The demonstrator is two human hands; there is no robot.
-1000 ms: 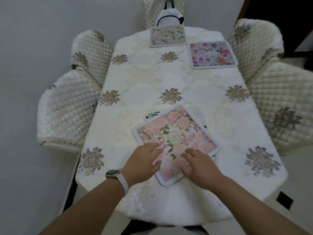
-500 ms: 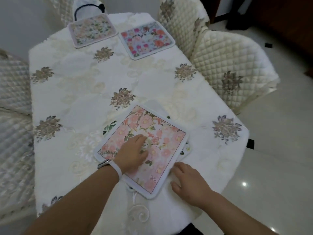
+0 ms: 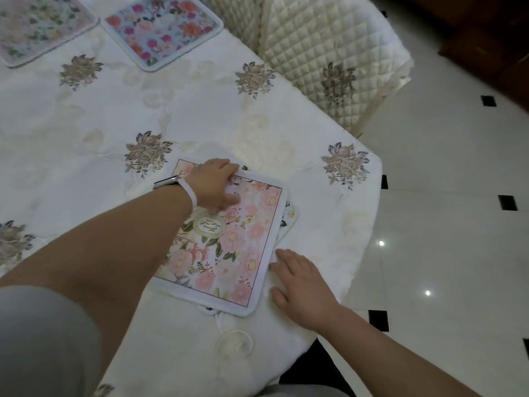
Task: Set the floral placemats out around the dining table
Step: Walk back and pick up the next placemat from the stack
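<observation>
My left hand [image 3: 215, 184] pinches the far edge of the pink placemat [image 3: 229, 253] — flat, rounded square, white border. Right hand [image 3: 300, 282] lies flat on the embroidered tablecloth [image 3: 200, 110], fingertips touching the mat's side.

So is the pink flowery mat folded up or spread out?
Spread out flat. The pink mat lies face up, no fold showing, left hand holding its far edge.

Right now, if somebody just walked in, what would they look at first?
Probably the pink floral placemat near the table's close corner, with the left hand gripping its far edge and the right hand lying flat on the white tablecloth beside it. Next, at the far end, a bright blue-and-red placemat and a paler placemat to its left.
</observation>
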